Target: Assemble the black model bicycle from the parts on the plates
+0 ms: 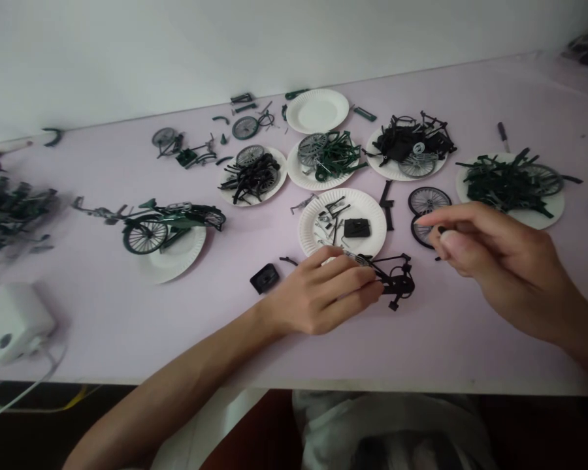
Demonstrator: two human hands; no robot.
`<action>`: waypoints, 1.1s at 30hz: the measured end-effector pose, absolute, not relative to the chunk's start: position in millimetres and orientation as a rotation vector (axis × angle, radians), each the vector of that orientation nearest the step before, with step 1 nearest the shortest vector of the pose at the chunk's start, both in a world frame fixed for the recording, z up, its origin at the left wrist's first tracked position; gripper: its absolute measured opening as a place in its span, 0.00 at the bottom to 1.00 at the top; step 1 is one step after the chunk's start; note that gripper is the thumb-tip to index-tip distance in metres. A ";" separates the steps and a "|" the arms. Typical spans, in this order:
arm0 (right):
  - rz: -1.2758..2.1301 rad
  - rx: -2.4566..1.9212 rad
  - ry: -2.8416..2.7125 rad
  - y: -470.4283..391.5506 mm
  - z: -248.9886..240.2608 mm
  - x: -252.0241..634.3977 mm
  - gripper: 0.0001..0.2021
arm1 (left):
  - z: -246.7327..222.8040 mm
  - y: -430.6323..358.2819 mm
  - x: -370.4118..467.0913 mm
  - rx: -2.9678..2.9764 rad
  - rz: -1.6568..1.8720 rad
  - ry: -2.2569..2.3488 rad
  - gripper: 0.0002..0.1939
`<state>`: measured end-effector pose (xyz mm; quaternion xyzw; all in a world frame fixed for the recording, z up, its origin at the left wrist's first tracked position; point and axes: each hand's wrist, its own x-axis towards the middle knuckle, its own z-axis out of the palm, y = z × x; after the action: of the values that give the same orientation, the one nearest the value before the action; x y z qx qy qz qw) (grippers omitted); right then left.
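My left hand (330, 290) is closed around one end of a black toy bicycle frame (399, 284), whose other end sticks out to the right of the fingers. To the right, my right hand (500, 261) pinches a small black piece (441, 230) between thumb and forefinger. The piece is too small to name. Just behind my left hand, a paper plate (311, 228) holds small parts and a black square piece (357, 228). Two toy wheels (428, 200) lie beside my right hand, one partly hidden by its fingers.
Plates heaped with bicycle parts (252, 175) stand along the back. On the left, a green toy bicycle (147, 234) rests over a plate, near a white device (17, 323). A black square part (264, 279) lies left of my left hand. A screwdriver (503, 136) lies back right.
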<state>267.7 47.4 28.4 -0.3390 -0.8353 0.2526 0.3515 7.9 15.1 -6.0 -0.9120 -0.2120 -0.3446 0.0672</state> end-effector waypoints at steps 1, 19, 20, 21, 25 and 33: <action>0.722 -0.947 -2.124 48.8 30.7 269.5 0.08 | -5.3 14.0 9.5 -2.747 -1.018 -0.635 0.03; 0.883 -1.061 -2.131 46.0 31.0 275.3 0.05 | -12.4 10.1 19.3 -2.950 -0.798 -0.540 0.09; 0.885 -1.051 -2.121 43.7 32.7 273.4 0.03 | -12.5 10.2 19.0 -2.952 -0.791 -0.539 0.09; 0.879 -1.052 -2.113 40.8 34.3 271.6 0.02 | -12.7 10.2 18.8 -2.950 -0.787 -0.534 0.08; 0.821 -1.067 -2.054 30.2 36.1 267.3 0.01 | -13.5 9.4 18.6 -2.942 -0.786 -0.520 0.07; 0.996 -0.953 -1.870 25.7 34.5 263.1 0.06 | -10.8 8.9 20.3 -2.950 -0.758 -0.530 0.08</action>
<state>263.1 25.7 34.5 -0.3765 -0.7385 0.3933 0.3977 20.3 8.9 -10.8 -0.9539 -0.1713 -0.2452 0.0248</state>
